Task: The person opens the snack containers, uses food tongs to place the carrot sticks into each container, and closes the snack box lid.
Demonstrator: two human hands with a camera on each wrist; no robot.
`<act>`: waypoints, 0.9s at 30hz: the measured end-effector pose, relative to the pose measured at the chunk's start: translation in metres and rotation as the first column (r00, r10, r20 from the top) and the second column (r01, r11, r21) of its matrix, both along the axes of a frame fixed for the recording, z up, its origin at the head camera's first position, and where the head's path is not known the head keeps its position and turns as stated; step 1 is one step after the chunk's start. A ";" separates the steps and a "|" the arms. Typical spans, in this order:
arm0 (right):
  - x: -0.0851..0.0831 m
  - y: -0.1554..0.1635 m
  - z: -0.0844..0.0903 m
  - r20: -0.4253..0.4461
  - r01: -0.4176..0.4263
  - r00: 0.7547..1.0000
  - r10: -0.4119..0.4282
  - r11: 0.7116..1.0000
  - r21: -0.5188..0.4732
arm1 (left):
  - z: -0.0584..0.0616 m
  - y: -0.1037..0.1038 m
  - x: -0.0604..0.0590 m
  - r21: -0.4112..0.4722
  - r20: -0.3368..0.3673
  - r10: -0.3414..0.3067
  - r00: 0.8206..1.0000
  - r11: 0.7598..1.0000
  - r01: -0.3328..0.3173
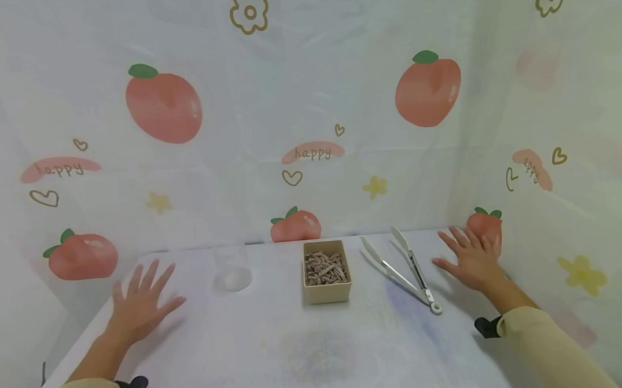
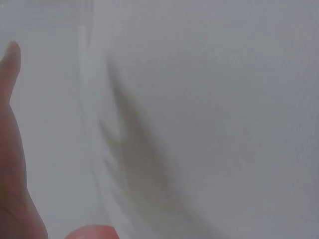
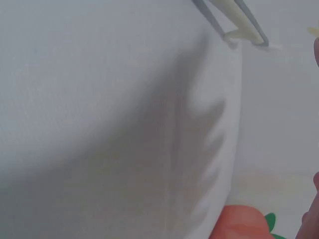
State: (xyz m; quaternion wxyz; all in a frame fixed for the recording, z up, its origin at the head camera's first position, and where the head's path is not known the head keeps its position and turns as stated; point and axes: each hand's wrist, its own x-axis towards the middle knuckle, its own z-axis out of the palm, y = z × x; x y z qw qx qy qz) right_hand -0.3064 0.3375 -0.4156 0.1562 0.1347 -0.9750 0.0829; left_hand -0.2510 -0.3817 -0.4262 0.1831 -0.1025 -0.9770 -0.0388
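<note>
Tongs (image 3: 234, 20) (cut off) beside blurred cloth

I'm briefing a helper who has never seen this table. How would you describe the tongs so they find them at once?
Start at the white table in front of the peach-printed cloth. Right of the beige box of brownish pieces at its middle, the tongs lie flat, just left of the right hand. They are the only metal tool: two pale-tipped arms spread toward the wall, joined near the front.

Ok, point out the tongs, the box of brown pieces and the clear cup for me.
tongs (image 1: 401, 266): head view, on the metal arms.
box (image 1: 327, 291): head view, on its front wall.
cup (image 1: 232, 266): head view, on its clear side.
</note>
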 end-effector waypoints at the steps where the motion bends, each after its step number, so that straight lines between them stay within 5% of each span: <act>1: 0.000 -0.001 -0.001 -0.003 -0.002 1.000 0.002 1.000 -0.007 | 0.000 0.001 -0.001 0.005 0.004 -0.004 1.000 1.000 0.004; 12: 0.006 -0.017 -0.013 -0.098 -0.086 0.992 0.075 0.989 -0.118 | 0.002 0.015 -0.003 0.138 0.045 -0.092 0.995 0.987 0.085; 21: 0.016 -0.039 -0.012 -0.057 -0.164 0.986 0.155 0.958 -0.237 | 0.002 0.034 -0.002 0.259 0.006 -0.107 0.994 0.960 0.101; 27: 0.018 -0.052 -0.016 -0.022 -0.189 0.981 0.192 0.928 -0.322 | 0.000 0.048 -0.004 0.373 -0.003 -0.111 0.994 0.922 0.104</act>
